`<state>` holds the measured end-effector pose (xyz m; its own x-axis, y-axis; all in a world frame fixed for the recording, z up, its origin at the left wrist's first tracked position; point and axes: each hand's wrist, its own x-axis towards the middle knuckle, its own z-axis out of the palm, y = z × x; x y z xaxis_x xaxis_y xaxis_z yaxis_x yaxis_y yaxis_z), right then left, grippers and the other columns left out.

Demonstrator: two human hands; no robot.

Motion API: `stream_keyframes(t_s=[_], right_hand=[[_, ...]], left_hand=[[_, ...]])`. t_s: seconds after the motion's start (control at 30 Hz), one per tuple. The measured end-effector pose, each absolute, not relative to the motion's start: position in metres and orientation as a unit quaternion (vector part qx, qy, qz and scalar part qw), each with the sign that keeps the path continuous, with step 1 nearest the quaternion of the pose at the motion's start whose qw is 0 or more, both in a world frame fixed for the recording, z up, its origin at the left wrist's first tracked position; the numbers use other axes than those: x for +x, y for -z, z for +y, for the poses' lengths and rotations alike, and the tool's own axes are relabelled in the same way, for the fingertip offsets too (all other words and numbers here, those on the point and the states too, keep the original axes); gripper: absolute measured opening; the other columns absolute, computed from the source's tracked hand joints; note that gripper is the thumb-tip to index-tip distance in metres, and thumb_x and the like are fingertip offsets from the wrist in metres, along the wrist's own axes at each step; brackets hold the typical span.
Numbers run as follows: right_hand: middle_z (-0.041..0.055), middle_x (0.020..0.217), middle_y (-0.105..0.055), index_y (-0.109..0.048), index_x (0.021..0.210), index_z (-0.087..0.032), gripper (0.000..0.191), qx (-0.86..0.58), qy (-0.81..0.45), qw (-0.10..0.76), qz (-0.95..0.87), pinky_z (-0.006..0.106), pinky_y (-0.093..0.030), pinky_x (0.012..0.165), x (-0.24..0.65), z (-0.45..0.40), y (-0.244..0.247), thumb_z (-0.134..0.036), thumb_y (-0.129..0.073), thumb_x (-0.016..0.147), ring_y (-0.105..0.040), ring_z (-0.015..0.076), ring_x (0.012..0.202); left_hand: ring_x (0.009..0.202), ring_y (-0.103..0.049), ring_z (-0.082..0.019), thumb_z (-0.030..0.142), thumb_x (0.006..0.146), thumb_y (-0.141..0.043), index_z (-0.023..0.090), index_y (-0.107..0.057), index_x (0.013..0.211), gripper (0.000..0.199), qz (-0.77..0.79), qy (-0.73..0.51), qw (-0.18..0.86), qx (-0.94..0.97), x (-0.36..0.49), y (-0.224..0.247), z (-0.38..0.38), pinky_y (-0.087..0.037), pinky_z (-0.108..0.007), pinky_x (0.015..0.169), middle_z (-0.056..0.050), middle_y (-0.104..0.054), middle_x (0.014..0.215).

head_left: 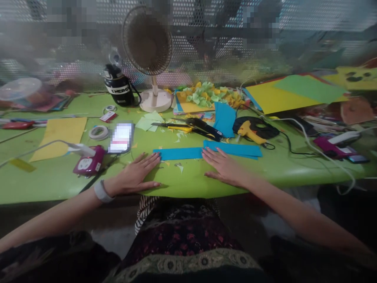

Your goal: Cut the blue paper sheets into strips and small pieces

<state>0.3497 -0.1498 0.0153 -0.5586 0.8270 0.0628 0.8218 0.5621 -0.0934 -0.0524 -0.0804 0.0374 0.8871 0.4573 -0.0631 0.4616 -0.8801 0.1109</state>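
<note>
A long blue paper strip (181, 153) lies crosswise on the green tabletop (182, 181). Its left end is under the fingertips of my left hand (137, 173), which rests flat with the fingers apart. My right hand (222, 167) also lies flat, palm down, its fingertips over the place where the strip meets more blue strips (238, 149) on the right. Those right strips overlap and stick out slightly unevenly. Small paper scraps (179, 168) lie just below the long strip, between my hands.
Behind the strips are a yellow cutter (179, 127), black scissors (206, 127) and a yellow glue gun (251, 133). A phone (120, 137), tape roll (98, 133) and purple socket block (90, 161) sit left. A fan (155, 100) and black bottle (119, 88) stand behind; cables cross the right side.
</note>
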Motion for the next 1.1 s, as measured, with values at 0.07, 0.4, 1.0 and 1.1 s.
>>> stream_keyframes(t_s=[0.07,0.4,1.0,1.1], right_hand=[[0.0141,0.165,-0.036,-0.026,0.164,-0.017,0.085,-0.467,-0.024,0.05,-0.883,0.057,-0.022,0.128,0.352,-0.15,-0.013,-0.073,-0.034,0.1,-0.026,0.0284,0.156],[0.0177,0.127,-0.072,-0.073,0.119,-0.016,0.06,-0.568,-0.041,0.144,-0.81,0.05,-0.048,0.107,0.322,-0.13,-0.066,-0.061,-0.037,0.103,-0.064,0.0331,0.125],[0.0027,0.056,-0.067,-0.059,0.06,-0.015,0.051,-0.606,-0.445,-0.102,-0.651,0.022,-0.036,0.048,0.242,-0.043,-0.073,-0.056,-0.08,0.081,-0.063,0.0114,0.053],[0.0028,0.057,-0.067,-0.06,0.059,-0.015,0.051,-0.621,-0.448,-0.12,-0.632,0.022,-0.032,0.047,0.268,-0.049,-0.079,-0.057,-0.081,0.08,-0.059,0.0097,0.05]], left_hand=[[0.159,-0.02,-0.028,0.075,0.1,-0.029,0.013,-0.007,0.167,0.094,0.245,0.023,0.067,0.967,-0.055,-0.038,-0.081,-0.011,-0.045,0.13,-0.017,-0.016,0.17],[0.158,-0.023,-0.029,0.082,0.095,-0.029,0.011,-0.018,0.166,0.101,0.281,0.035,0.097,0.954,-0.049,-0.041,-0.084,-0.014,-0.046,0.129,-0.019,-0.02,0.169],[0.159,-0.022,-0.03,0.079,0.096,-0.032,0.013,-0.012,0.167,0.099,0.275,0.026,0.094,0.956,-0.05,-0.042,-0.085,-0.016,-0.048,0.128,-0.02,-0.019,0.169],[0.158,-0.022,-0.03,0.079,0.097,-0.031,0.012,-0.013,0.167,0.099,0.277,0.029,0.09,0.956,-0.05,-0.042,-0.085,-0.015,-0.047,0.128,-0.02,-0.019,0.169]])
